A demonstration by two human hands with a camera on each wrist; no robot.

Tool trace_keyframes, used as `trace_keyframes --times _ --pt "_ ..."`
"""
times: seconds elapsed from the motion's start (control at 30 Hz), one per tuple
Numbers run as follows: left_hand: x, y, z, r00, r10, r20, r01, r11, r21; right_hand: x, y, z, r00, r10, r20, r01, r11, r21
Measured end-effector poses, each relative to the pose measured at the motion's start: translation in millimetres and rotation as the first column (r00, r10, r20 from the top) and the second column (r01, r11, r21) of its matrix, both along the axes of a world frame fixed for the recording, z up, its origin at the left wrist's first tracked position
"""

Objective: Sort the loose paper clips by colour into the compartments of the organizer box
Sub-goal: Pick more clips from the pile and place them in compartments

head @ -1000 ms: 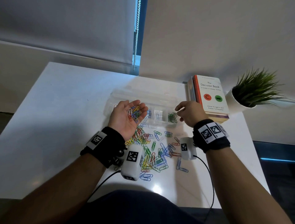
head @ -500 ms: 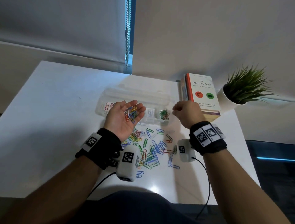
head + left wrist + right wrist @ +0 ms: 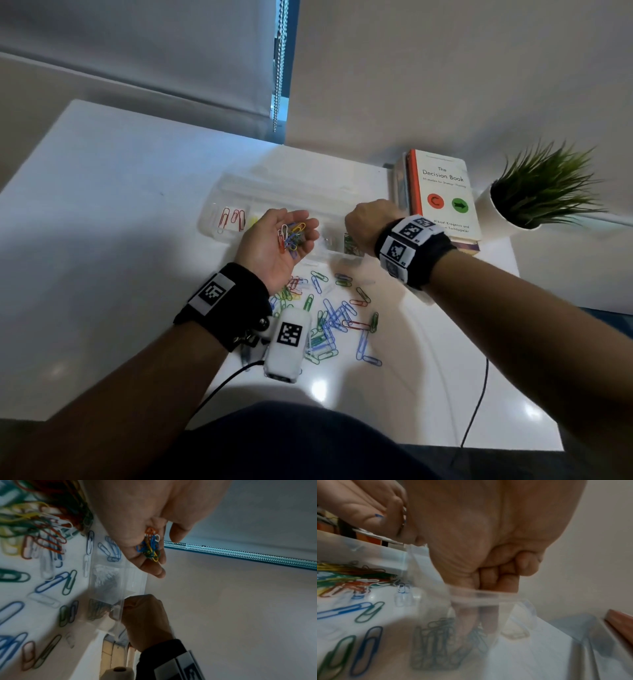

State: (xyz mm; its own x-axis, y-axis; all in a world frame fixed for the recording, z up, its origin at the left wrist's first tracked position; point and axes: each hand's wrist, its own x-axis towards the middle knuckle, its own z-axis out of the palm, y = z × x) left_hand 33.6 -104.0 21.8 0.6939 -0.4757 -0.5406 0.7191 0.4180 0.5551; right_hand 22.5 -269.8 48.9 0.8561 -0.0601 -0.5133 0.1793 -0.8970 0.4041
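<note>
My left hand (image 3: 270, 246) lies palm up over the clear organizer box (image 3: 239, 192), fingers curled round a small bunch of mixed paper clips (image 3: 291, 236), seen also in the left wrist view as paper clips (image 3: 150, 545). My right hand (image 3: 368, 222) is a closed fist just above the box's right end, where green clips (image 3: 351, 245) lie in a compartment. Its curled fingers (image 3: 498, 574) show no clip between them. Red clips (image 3: 231, 217) sit in the left compartment. Loose clips (image 3: 329, 318) of several colours are scattered on the white table in front of the box.
A stack of books (image 3: 442, 192) lies right of the box, close behind my right hand. A potted plant (image 3: 544, 185) stands at the far right. A wrist camera (image 3: 286, 346) with its cable hangs over the loose clips. The table's left half is bare white surface (image 3: 120, 240).
My right hand has left its pinch at the green compartment and closed into a fist just above it. My left fingers have curled more round the clips in the palm.
</note>
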Motion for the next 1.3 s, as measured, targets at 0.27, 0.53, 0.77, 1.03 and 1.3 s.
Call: trace_keyframes --times 0.27,0.53,0.77,1.03,1.3 --pt "7 2 -3 1.0 0.003 -0.031 -0.003 1.0 -0.007 7 4 4 0.989 0.013 -0.148 -0.017 1.0 -0.024" --pt "7 2 -6 0.999 0.014 -0.04 -0.015 1.0 -0.014 4 1 -6 0.98 0.071 -0.186 -0.083 0.995 -0.059" --pt "7 2 -5 0.999 0.004 -0.037 -0.005 0.999 -0.036 3 -9 -10 0.992 -0.03 -0.118 0.036 0.998 0.045" --pt "7 9 -2 1.0 -0.001 -0.03 -0.002 0.995 -0.101 -12 -27 13 0.9 -0.41 0.151 0.268 0.791 0.55" --pt "18 58 4 0.996 0.076 0.042 -0.073 0.995 -0.075 -3 49 6 0.816 -0.563 0.129 0.182 0.462 0.868"
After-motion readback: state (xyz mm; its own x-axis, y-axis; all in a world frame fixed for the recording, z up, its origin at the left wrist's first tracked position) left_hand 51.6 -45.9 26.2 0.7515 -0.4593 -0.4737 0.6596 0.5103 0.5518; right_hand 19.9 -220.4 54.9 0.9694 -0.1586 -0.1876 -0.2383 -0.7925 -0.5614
